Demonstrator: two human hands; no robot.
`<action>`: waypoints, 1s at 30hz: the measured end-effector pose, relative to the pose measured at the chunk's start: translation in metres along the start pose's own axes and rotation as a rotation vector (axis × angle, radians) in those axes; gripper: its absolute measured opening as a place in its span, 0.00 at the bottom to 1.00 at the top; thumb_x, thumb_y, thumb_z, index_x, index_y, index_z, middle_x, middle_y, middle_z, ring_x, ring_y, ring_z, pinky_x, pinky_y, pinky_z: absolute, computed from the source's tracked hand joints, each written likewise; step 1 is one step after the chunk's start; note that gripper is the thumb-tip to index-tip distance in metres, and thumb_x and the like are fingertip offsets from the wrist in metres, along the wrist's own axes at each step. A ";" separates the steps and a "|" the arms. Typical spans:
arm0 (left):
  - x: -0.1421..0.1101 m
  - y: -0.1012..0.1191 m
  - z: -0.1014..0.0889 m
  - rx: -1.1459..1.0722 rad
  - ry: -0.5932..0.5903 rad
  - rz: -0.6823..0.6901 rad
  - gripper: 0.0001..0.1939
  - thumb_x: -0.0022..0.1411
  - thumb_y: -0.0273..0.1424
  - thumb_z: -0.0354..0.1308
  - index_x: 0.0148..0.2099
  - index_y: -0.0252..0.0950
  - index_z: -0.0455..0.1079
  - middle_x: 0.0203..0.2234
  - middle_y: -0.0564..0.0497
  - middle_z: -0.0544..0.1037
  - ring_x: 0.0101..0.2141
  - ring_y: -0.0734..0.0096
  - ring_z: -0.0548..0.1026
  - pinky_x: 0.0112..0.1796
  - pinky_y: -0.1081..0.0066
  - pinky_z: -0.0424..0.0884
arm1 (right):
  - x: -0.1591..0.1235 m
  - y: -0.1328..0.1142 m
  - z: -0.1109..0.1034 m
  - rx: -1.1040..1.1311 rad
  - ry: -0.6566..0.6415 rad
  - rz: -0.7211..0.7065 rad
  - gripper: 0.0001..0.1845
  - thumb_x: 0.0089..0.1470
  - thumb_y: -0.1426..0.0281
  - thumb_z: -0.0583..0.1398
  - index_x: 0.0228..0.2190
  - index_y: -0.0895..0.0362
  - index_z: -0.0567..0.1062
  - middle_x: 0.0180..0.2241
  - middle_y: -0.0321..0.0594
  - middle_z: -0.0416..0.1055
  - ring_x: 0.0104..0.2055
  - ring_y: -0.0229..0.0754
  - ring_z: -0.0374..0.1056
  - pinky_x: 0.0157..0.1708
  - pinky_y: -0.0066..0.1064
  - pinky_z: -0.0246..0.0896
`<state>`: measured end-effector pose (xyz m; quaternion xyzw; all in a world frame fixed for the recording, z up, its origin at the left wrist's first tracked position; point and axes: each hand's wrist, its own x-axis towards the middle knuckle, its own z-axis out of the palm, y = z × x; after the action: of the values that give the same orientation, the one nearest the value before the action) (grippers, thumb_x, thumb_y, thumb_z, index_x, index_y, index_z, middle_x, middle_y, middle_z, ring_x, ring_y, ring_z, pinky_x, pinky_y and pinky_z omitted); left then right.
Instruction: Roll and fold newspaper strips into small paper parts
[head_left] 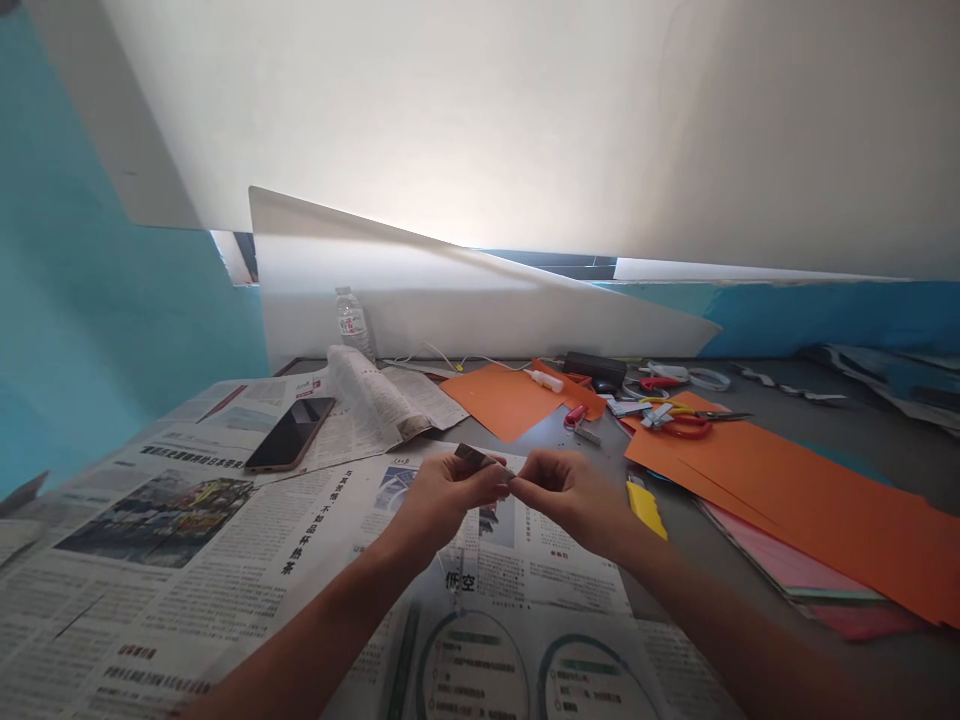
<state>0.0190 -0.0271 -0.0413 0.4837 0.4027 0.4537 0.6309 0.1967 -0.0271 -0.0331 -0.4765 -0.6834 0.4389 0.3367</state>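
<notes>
A small, dark grey folded strip (pixel 472 457), perhaps paper, is pinched between the fingers of both hands above the newspaper (pixel 300 580). My left hand (pixel 442 497) is closed on its body, with one end jutting out above the thumb. At the strip's right end, the thumb and forefinger of my right hand (pixel 568 493) come together in a pinch. The fingertips of both hands nearly meet and hide part of the strip. A yellow utility knife (pixel 646 508) lies just right of my right wrist.
A phone (pixel 291 434) and a water bottle (pixel 354 325) are on the left. Orange paper (pixel 787 500) covers much of the right side, with scissors (pixel 694 415) on it. Another orange sheet (pixel 499 398), a glue bottle (pixel 547 381) and a red-handled nail clipper (pixel 576 416) lie ahead.
</notes>
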 end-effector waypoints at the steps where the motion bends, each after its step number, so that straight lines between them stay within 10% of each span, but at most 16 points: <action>1: 0.000 0.000 0.000 0.003 0.005 0.002 0.21 0.44 0.41 0.72 0.36 0.30 0.78 0.30 0.45 0.81 0.35 0.60 0.78 0.46 0.59 0.71 | 0.000 0.000 0.000 0.006 -0.006 -0.001 0.17 0.51 0.58 0.63 0.22 0.58 0.69 0.19 0.29 0.56 0.21 0.33 0.51 0.19 0.26 0.43; 30: 0.001 0.003 -0.008 0.063 -0.107 0.111 0.20 0.49 0.37 0.71 0.42 0.31 0.77 0.28 0.46 0.81 0.29 0.63 0.79 0.37 0.62 0.75 | -0.006 0.000 -0.002 0.047 -0.107 -0.023 0.19 0.57 0.56 0.56 0.24 0.57 0.68 0.20 0.32 0.61 0.22 0.34 0.56 0.20 0.26 0.49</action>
<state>0.0109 -0.0235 -0.0405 0.5487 0.3549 0.4486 0.6097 0.2001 -0.0323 -0.0329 -0.4365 -0.6954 0.4757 0.3157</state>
